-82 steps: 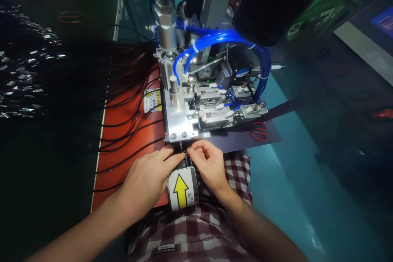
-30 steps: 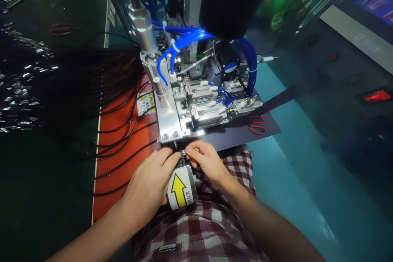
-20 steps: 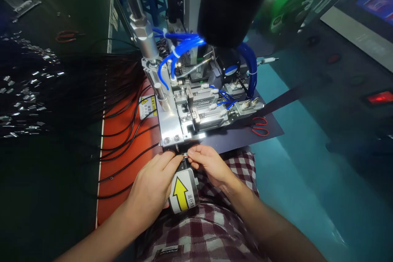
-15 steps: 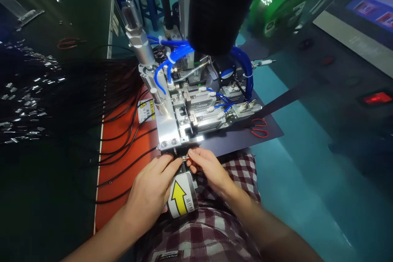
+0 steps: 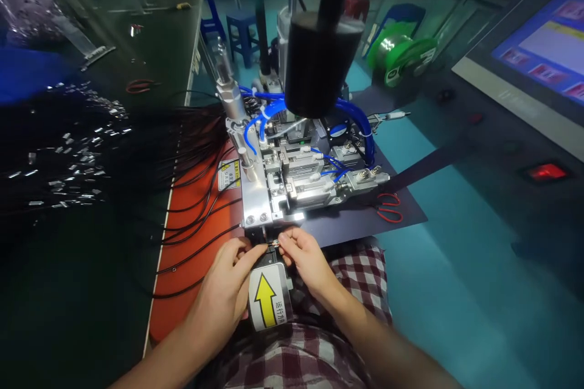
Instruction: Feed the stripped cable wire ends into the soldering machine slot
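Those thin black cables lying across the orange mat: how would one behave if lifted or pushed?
The black cables lie in loose curves over the orange mat, so one would probably droop when lifted. Pushed, it would likely bend rather than slide whole. They look thin, so probably light.

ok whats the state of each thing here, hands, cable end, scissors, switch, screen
left hand: pinched on the cable end, in front of the machine
right hand: pinched on the same cable end from the other side
cable end: held between both hands' fingertips
black cables: lying loose across the orange mat
scissors: lying flat, untouched
red switch: lit
screen: on
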`<control>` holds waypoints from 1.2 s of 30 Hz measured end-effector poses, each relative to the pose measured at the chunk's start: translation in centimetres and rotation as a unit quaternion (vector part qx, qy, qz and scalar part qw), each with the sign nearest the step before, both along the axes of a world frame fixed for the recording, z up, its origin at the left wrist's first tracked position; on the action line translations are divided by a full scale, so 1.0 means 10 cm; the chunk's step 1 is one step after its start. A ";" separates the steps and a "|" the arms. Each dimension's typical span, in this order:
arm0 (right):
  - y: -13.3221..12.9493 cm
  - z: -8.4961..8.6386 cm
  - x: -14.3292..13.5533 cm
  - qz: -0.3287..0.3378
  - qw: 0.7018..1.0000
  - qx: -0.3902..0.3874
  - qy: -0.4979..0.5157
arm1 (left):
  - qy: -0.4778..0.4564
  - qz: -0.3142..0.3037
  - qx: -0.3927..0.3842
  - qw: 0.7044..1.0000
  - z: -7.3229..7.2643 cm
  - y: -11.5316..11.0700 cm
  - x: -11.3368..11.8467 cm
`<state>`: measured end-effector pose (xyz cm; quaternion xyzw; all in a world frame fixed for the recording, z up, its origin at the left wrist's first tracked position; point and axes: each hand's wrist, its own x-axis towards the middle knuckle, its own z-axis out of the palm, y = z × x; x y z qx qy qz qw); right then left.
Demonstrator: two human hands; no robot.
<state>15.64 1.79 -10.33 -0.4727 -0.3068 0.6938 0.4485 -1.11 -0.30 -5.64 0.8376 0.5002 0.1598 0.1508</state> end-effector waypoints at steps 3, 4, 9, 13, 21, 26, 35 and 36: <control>0.01 -0.01 0.01 -0.001 1.000 0.004 -0.001 | 0.050 0.101 0.017 0.993 -0.01 -0.26 -0.13; 0.01 -0.01 0.01 -0.002 1.000 0.004 -0.001 | 0.078 0.120 0.021 0.990 -0.01 -0.35 -0.16; 0.01 -0.01 0.01 0.001 1.000 0.001 -0.006 | 0.157 0.149 0.043 0.975 -0.03 -0.54 -0.23; -0.01 -0.01 0.07 0.001 1.000 0.002 -0.017 | 0.180 0.128 0.071 0.973 -0.06 -0.46 -0.27; -0.24 -0.05 0.34 -0.035 0.998 -0.027 -0.036 | 0.180 0.150 0.083 0.969 -0.12 -0.49 -0.30; -0.42 -0.17 0.43 -0.057 0.996 -0.061 -0.038 | 0.173 0.157 0.092 0.968 -0.13 -0.49 -0.32; -0.47 -0.23 0.46 -0.025 0.994 -0.058 -0.094 | 0.098 0.113 0.039 0.988 0.09 0.34 -0.21; -0.47 -0.23 0.50 -0.011 0.992 -0.055 -0.110 | 0.098 0.108 0.040 0.989 0.14 0.33 -0.22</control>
